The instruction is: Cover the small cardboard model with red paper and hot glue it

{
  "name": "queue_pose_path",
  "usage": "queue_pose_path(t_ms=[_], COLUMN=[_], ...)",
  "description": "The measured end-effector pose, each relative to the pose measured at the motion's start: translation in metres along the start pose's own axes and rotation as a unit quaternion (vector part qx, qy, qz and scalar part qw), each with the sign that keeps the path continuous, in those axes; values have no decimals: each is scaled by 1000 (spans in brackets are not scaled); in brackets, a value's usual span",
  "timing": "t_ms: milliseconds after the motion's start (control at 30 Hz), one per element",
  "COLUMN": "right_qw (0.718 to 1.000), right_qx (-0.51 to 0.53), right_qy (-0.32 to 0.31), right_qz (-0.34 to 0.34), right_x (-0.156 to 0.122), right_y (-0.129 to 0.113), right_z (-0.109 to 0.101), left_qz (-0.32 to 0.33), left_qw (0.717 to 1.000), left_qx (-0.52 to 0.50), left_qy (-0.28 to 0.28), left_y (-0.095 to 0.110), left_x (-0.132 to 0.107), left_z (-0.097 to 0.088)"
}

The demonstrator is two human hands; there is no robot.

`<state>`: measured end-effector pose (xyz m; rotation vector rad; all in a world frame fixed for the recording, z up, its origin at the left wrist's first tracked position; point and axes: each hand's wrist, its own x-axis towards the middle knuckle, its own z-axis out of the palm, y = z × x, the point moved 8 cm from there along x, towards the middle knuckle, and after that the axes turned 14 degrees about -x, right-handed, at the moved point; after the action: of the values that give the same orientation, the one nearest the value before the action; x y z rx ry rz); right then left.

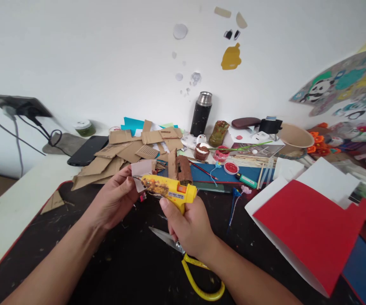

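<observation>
My right hand (191, 224) is wrapped round the handle of a yellow hot glue gun (166, 189), whose barrel points left and carries brown stains. Its nozzle end meets a small pale piece of paper or card (143, 168); whether they touch I cannot tell. That piece is pinched between the thumb and fingers of my left hand (119, 197). Below my right hand, yellow-handled scissors (202, 275) lie on the black mat with the blades toward the upper left. Just behind the glue gun stands a small brown cardboard construction (183, 169).
Cardboard scraps (119, 152) are heaped at the back left, beside a black phone-like slab (88, 150). A black thermos (202, 113) stands against the wall. Small paint pots (231, 168) and a green lighter (247, 180) lie behind the hands. Red card (310, 228) covers the right side.
</observation>
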<state>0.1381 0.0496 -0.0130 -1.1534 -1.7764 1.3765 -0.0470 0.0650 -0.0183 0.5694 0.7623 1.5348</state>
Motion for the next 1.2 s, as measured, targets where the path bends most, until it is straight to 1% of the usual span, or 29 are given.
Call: queue_pose_path(t_ms=[133, 333, 600, 833, 1033, 1200], right_qw=[1000, 1000, 1000, 1000, 1000, 999], right_qx=[0, 0, 7, 3, 4, 24], right_qy=[3, -2, 8, 13, 21, 22], right_qz=[1, 3, 16, 9, 4, -5], right_x=[0, -1, -1, -1, 0, 1], right_y=[0, 1, 5, 5, 5, 3], right_z=[0, 0, 0, -1, -2, -2], left_qz=[-6, -6, -11, -14, -18, -27], left_qw=[1000, 999, 999, 1000, 1000, 1000], left_qx=[-6, -37, -37, -13, -14, -8], left_qy=[-16, -22, -23, -15, -18, -9], left_y=[-3, -6, -6, -5, -3, -4], left_x=[0, 1, 1, 1, -1, -1], left_z=[-2, -10, -9, -8, -4, -7])
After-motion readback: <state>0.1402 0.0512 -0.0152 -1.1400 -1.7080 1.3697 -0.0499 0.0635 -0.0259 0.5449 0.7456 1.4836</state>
